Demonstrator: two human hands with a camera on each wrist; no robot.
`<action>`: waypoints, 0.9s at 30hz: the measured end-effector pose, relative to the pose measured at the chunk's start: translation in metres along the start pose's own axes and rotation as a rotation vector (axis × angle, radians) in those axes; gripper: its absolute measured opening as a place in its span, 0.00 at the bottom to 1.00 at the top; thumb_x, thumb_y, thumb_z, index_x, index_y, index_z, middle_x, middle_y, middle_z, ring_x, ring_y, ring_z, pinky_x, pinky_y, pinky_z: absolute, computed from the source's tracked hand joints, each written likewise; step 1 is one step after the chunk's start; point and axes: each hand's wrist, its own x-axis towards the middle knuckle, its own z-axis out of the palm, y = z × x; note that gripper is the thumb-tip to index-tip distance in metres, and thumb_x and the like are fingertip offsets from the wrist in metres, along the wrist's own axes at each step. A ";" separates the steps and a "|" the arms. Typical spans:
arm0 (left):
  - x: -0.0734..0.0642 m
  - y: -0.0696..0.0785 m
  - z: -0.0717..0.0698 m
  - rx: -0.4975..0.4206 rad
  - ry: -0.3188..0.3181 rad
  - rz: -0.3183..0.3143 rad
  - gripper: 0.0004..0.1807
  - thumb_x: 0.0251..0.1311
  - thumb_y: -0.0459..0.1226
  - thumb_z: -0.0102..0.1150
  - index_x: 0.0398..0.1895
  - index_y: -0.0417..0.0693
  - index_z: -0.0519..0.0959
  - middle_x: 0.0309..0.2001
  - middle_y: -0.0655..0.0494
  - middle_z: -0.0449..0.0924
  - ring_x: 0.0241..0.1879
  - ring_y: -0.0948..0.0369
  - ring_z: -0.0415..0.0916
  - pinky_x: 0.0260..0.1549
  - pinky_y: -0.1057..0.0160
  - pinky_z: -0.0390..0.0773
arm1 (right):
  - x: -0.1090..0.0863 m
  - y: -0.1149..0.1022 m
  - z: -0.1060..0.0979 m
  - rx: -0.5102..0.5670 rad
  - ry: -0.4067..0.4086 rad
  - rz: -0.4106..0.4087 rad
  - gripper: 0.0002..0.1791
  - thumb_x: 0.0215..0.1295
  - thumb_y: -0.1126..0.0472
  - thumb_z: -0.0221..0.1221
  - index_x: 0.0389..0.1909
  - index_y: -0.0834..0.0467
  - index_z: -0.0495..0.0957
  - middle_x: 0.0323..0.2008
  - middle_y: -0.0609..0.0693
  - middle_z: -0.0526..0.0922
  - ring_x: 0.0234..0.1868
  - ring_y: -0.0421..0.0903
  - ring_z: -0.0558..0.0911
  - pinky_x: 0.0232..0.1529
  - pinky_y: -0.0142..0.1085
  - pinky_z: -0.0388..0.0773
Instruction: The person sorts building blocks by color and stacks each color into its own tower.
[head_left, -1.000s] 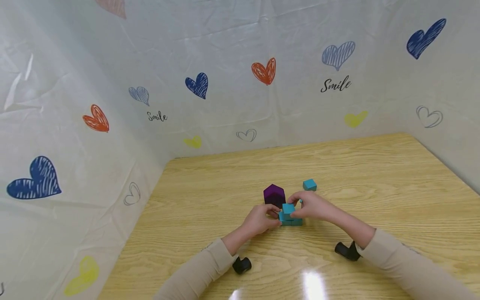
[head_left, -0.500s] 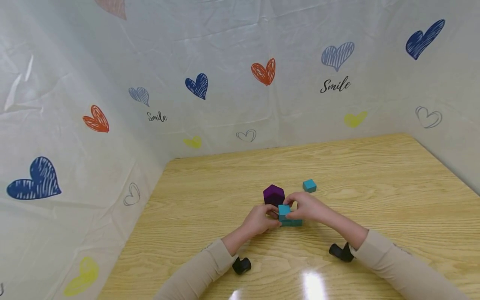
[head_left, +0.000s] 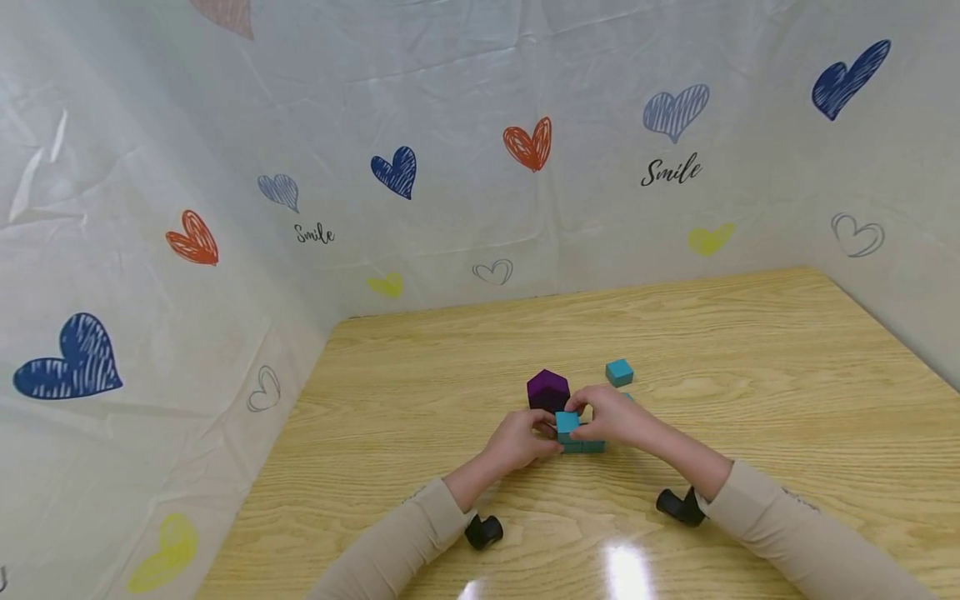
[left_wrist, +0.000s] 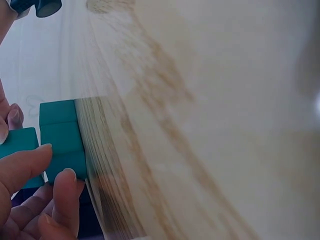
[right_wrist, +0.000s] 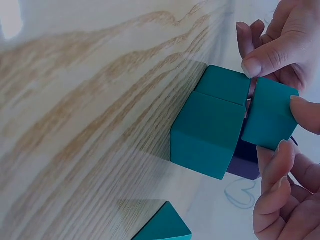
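My right hand [head_left: 611, 414] pinches a small blue cube [head_left: 567, 424] between thumb and fingers, at the left end over a low row of matching cubes [head_left: 592, 447]. In the right wrist view this held cube [right_wrist: 270, 112] looks teal, with a narrow gap showing between it and the row [right_wrist: 210, 125]. At the row's left end, my left hand [head_left: 519, 439] grips the end cube, thumb in front and fingers behind. In the left wrist view its fingertips [left_wrist: 65, 187] sit against that end cube [left_wrist: 67, 165]. My fingers hide part of the row.
A dark purple many-sided block [head_left: 547, 389] stands just behind the row. Another blue cube [head_left: 619, 372] lies farther back on the right, with a further blue piece [head_left: 627, 397] partly hidden by my right hand. The wooden table [head_left: 420, 375] meets a heart-printed sheet at its back.
My right hand has moved slightly left with the held cube, from above the middle of the row to its left end. My left hand has stayed in place.
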 end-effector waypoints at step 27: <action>0.000 0.004 -0.001 0.070 0.018 0.015 0.21 0.51 0.40 0.66 0.48 0.43 0.77 0.41 0.55 0.80 0.20 0.65 0.71 0.20 0.69 0.72 | -0.001 -0.003 0.001 0.011 0.007 0.077 0.17 0.48 0.64 0.67 0.39 0.66 0.78 0.35 0.54 0.79 0.30 0.43 0.73 0.30 0.33 0.72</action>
